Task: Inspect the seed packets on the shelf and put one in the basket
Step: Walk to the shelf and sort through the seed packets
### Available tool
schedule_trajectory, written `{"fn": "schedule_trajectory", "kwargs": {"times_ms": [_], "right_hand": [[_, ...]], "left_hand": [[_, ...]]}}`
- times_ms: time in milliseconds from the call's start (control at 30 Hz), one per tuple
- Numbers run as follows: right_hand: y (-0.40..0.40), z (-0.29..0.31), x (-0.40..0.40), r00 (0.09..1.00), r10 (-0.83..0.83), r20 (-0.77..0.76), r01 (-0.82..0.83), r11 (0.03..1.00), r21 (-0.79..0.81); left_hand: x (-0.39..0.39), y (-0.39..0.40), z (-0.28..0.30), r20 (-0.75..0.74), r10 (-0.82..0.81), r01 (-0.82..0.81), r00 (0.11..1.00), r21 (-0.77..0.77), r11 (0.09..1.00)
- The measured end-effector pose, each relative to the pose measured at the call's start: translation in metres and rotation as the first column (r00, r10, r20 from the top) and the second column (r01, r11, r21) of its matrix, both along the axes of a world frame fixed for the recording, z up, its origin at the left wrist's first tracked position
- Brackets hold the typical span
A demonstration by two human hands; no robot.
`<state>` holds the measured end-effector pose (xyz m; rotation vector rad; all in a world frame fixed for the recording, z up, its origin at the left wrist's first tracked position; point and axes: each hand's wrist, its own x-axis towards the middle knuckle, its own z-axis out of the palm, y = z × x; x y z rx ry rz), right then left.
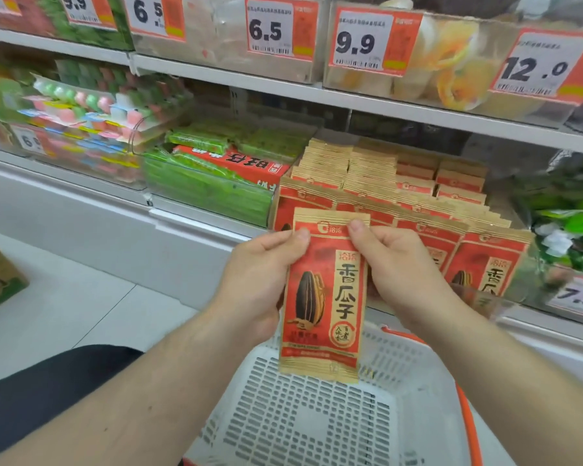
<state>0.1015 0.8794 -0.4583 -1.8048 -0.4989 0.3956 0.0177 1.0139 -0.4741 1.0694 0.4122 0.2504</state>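
Seed packet (pixel 323 297) is held upright in front of the person, long axis vertical, front w/ the sunflower-seed print facing the camera. Left hand (pixel 260 280) grips its left edge, thumb on the front near the top, fingers curled behind. Right hand (pixel 394 264) pinches the top right part, thumb on the front by the seal. Both grips closed on the same packet.

Key relation: white basket (pixel 317 428) sits directly below, packet's bottom edge hanging over the basket's far rim area, apart from it. So the move looks like straight down & slightly toward the person; either hand could do it, left has the fuller hold.

Basket floor shows nothing in it, plenty of open room. Orange handle (pixel 465 412) runs along the right side, worth avoiding w/ the right forearm. Shelf (pixel 199 210) edge & the rows of matching packets (pixel 428 210) stand just behind the hands, so no room to swing fwd.
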Motion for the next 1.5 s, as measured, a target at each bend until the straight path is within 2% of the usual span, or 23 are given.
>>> {"fn": "schedule_trajectory", "kwargs": {"times_ms": [133,400,533,633,833,1267,1433,1500], "right_hand": [[-0.005,-0.009,-0.004,0.996,0.094,-0.006,-0.094,0.989,-0.113],[-0.009,-0.015,-0.012,0.986,0.166,-0.004,-0.166,0.981,-0.103],[-0.013,-0.015,-0.017,0.973,0.23,0.003,-0.226,0.961,-0.159],[-0.014,-0.016,-0.017,0.972,0.236,0.025,-0.229,0.961,-0.153],[-0.018,-0.015,-0.021,0.942,0.332,-0.035,-0.334,0.932,-0.144],[-0.02,-0.02,-0.023,0.919,0.393,-0.03,-0.393,0.907,-0.15],[-0.022,-0.012,-0.027,0.877,0.467,-0.115,-0.477,0.874,-0.088],[-0.02,-0.011,-0.032,0.895,0.439,-0.073,-0.445,0.887,-0.121]], "left_hand": [[-0.001,-0.001,-0.002,-0.004,0.049,-0.049,0.999,-0.06,0.997],[-0.002,0.001,-0.003,-0.006,0.094,-0.095,0.996,-0.07,0.993],[-0.004,0.005,-0.001,-0.014,0.094,-0.095,0.995,-0.054,0.994],[-0.005,0.005,-0.002,-0.017,0.091,-0.091,0.996,-0.035,0.995],[-0.006,0.006,0.0,-0.004,0.1,-0.1,0.995,-0.068,0.993],[-0.004,0.007,-0.001,-0.022,0.134,-0.135,0.991,-0.076,0.988],[-0.004,0.009,-0.001,-0.033,0.14,-0.142,0.99,-0.104,0.984],[-0.004,0.008,-0.001,-0.023,0.172,-0.173,0.985,-0.078,0.982]]}}
